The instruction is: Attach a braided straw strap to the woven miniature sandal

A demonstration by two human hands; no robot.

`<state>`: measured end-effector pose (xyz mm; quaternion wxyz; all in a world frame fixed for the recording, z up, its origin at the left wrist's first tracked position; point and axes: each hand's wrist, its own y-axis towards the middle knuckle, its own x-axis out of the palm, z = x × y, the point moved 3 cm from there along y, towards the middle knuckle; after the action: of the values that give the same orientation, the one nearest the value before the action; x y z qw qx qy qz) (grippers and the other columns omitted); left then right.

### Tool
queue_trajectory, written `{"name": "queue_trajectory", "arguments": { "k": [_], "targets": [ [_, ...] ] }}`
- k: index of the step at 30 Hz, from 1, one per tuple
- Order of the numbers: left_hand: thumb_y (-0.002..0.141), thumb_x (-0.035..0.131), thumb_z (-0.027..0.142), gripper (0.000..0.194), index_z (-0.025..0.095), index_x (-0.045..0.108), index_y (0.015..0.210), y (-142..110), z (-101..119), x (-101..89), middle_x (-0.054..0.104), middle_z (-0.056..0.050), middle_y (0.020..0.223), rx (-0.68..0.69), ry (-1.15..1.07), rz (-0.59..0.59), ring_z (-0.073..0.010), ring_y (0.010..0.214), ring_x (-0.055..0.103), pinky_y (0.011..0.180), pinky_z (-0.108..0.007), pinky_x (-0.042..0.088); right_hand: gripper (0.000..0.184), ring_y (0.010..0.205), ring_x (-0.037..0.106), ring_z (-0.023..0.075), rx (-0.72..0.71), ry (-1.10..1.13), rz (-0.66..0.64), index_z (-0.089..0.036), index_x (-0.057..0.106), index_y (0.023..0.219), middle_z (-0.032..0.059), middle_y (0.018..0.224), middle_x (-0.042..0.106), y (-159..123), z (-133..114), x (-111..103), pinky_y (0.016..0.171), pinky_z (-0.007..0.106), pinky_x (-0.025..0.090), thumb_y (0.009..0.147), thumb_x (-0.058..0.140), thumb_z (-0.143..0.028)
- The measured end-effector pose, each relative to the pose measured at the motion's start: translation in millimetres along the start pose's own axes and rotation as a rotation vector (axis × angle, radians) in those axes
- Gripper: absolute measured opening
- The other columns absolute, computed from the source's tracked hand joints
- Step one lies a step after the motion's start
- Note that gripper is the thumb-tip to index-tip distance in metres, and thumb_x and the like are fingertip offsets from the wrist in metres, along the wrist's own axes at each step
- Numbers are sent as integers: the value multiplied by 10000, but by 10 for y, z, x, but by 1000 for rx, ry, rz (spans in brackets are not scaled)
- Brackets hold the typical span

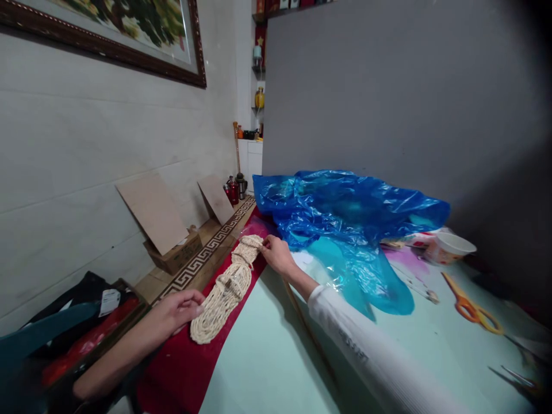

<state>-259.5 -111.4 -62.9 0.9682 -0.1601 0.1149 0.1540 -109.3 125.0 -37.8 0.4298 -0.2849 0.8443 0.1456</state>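
Observation:
A sandal-shaped piece of braided straw (219,299), cream in colour, lies lengthwise over a red cloth (185,368) at the table's left edge. Straw bands cross it in several places, and a small shiny patch shows near its middle. At the rounded near end, the fingers and thumb of my left hand (186,309) close on its left edge. My right hand (277,254) pinches the far end at its right corner. Under my right forearm a thin brown stick (308,328) runs along the pale green tabletop (267,368).
Crumpled blue plastic sheeting (345,207) covers the table's far side. On the right are a paper bowl (451,247), orange-handled scissors (472,310) and another metal tool (517,376). Left of the table, boards (155,210) lean above a cardboard box (175,253). A grey panel (388,98) stands behind.

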Motion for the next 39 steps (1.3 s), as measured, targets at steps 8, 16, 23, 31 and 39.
{"name": "queue_trajectory", "arguments": {
  "k": [8, 16, 23, 31, 39],
  "targets": [
    [842, 562, 509, 336, 181, 624, 884, -130, 11, -77, 643, -29, 806, 42, 287, 1, -223, 761, 582, 694, -296, 429, 297, 1016, 635, 224, 26, 124, -5, -160, 602, 1193, 87, 1191, 625, -34, 25, -31, 866, 434, 545, 956, 604, -339],
    [872, 481, 505, 325, 204, 588, 933, -268, 139, -154, 565, 24, 649, 63, 614, 84, -209, 638, 564, 604, -284, 392, 225, 718, 626, 129, 71, 514, 12, -141, 602, 1110, 33, 959, 645, -200, 47, -366, 619, 276, 548, 960, 599, -308],
    [785, 614, 581, 398, 216, 667, 934, -576, 278, -376, 670, -21, 743, 104, 374, 310, -224, 734, 615, 645, -280, 447, 185, 438, 347, 26, -2, 1022, 113, -146, 561, 865, 44, 782, 645, -670, 16, -1188, 370, 160, 232, 779, 707, -219],
    [772, 725, 468, 297, 215, 684, 922, -942, 573, 52, 629, 26, 683, 233, -73, 396, -108, 583, 497, 536, -191, 380, 219, 447, 305, 12, -76, 1222, 217, -126, 648, 954, 34, 779, 616, -1625, 124, -1680, 355, 124, 206, 781, 730, -233],
    [833, 649, 275, 155, 146, 687, 909, -794, 1373, 1880, 642, -15, 793, 351, -151, -483, -98, 615, 499, 594, -237, 399, 194, 435, 322, 13, -116, 1249, 175, -191, 642, 1020, 0, 770, 605, -2425, 166, -1437, 365, 116, 279, 887, 659, -332]
  ]
}}
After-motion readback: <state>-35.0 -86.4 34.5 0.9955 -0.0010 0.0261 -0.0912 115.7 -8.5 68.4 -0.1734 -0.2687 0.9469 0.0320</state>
